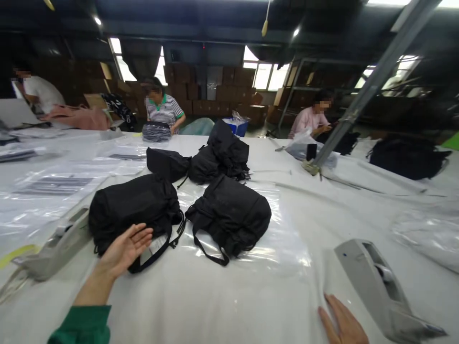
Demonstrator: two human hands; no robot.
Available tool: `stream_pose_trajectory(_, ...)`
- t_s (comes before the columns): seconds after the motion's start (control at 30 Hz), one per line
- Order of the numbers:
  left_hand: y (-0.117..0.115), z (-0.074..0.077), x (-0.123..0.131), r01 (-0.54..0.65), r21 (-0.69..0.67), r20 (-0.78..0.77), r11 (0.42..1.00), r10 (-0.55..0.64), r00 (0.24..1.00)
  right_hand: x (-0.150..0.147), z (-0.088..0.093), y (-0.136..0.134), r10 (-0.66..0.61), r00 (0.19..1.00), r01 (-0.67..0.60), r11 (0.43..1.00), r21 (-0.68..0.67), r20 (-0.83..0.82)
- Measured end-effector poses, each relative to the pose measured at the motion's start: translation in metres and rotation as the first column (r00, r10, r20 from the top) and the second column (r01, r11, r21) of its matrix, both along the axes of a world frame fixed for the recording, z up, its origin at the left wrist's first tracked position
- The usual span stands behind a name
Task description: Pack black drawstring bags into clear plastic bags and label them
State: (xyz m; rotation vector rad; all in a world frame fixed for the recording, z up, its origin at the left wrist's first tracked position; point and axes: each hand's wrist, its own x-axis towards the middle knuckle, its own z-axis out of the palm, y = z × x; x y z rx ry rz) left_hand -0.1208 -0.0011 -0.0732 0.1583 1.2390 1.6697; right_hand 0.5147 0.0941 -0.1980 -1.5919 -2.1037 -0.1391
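Nearest the camera, the right hand [344, 322], partly cropped, lies at the white table [233, 306], right of and nearer than the clear plastic sheet [289, 248]; its fingers are extended, grasping nothing visible. The left hand [125, 246], left of the sheet, is held flat, palm exposed and fingers nearly together; it overlaps the black bag [132, 200], though contact cannot be told. This bag rests just left of the sheet, its long axis running crosswise and rising slightly to the right; the rounded end points away from the sheet, the corded end toward it. The strap [158, 256] loops toward the camera. The plump fabric suggests a soft, yielding, fairly light body, unlikely to break but perhaps slick; the strap or the middle, cradled from both sides, should offer the surest hold. A second black bag [233, 210] lies on the sheet, strap likewise cameraward.
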Motion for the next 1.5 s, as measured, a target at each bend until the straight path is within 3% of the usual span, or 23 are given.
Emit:
stream_pose_trajectory(0.1,0.024,-0.035,0.061,0.096,-0.023,-0.001,0.995,-0.096,0.995,-0.016,0.020,0.004,-0.001,1.000,0.001,0.999,0.042,-0.008)
stream_pose_trajectory(0.2,0.054,-0.049,0.094,0.115,-0.092,-0.030,0.989,-0.118,0.993,-0.052,0.057,0.009,0.141,0.990,-0.140,0.983,0.117,-0.007)
stream_pose_trajectory(0.3,0.082,-0.058,0.110,0.092,-0.143,-0.060,0.985,-0.102,0.993,-0.103,0.085,0.019,0.350,0.935,-0.353,0.916,0.191,0.052)
stream_pose_trajectory(0.4,0.101,-0.063,0.119,0.124,-0.180,-0.067,0.976,-0.138,0.988,-0.157,0.095,0.036,0.519,0.835,-0.550,0.798,0.246,0.184)
stream_pose_trajectory(0.47,0.107,-0.062,0.123,0.162,-0.177,-0.067,0.971,-0.176,0.982,-0.190,0.092,0.048,0.598,0.760,-0.649,0.721,0.245,0.253)
stream_pose_trajectory(0.53,0.110,-0.056,0.125,0.190,-0.151,-0.083,0.970,-0.204,0.975,-0.215,0.086,0.061,0.646,0.711,-0.701,0.679,0.217,0.278)
stream_pose_trajectory(0.7,0.119,-0.026,0.123,0.241,-0.086,-0.137,0.967,-0.251,0.958,-0.243,0.075,0.096,0.682,0.716,-0.698,0.704,0.132,0.150)
stream_pose_trajectory(0.83,0.134,0.013,0.126,0.252,-0.039,-0.175,0.967,-0.255,0.951,-0.240,0.090,0.119,0.675,0.734,-0.656,0.733,0.179,-0.076)
stream_pose_trajectory(0.97,0.149,0.070,0.137,0.275,0.071,-0.222,0.959,-0.254,0.941,-0.233,0.134,0.134,0.624,0.680,-0.554,0.781,0.286,-0.386)
stream_pose_trajectory(1.07,0.147,0.124,0.151,0.308,0.166,-0.262,0.937,-0.260,0.930,-0.220,0.180,0.128,0.509,0.619,-0.457,0.853,0.254,-0.597)
stream_pose_trajectory(1.17,0.123,0.177,0.171,0.389,0.219,-0.315,0.895,-0.313,0.896,-0.195,0.222,0.098,0.392,0.544,-0.487,0.868,0.102,-0.742)
stream_pose_trajectory(1.27,0.076,0.212,0.192,0.520,0.209,-0.399,0.828,-0.414,0.818,-0.162,0.243,0.052,0.295,0.419,-0.604,0.796,-0.021,-0.859)
stream_pose_trajectory(1.37,0.024,0.214,0.209,0.645,0.116,-0.602,0.756,-0.462,0.651,-0.135,0.236,0.006,0.165,0.357,-0.690,0.710,-0.141,-0.919)
stream_pose_trajectory(1.43,-0.005,0.195,0.217,0.693,-0.052,-0.782,0.720,-0.461,0.420,-0.123,0.220,-0.020,0.109,0.382,-0.709,0.672,-0.215,-0.918)
stream_pose_trajectory(1.5,-0.026,0.165,0.226,0.708,-0.253,-0.850,0.659,-0.501,0.162,-0.114,0.201,-0.040,0.082,0.416,-0.703,0.661,-0.264,-0.905)
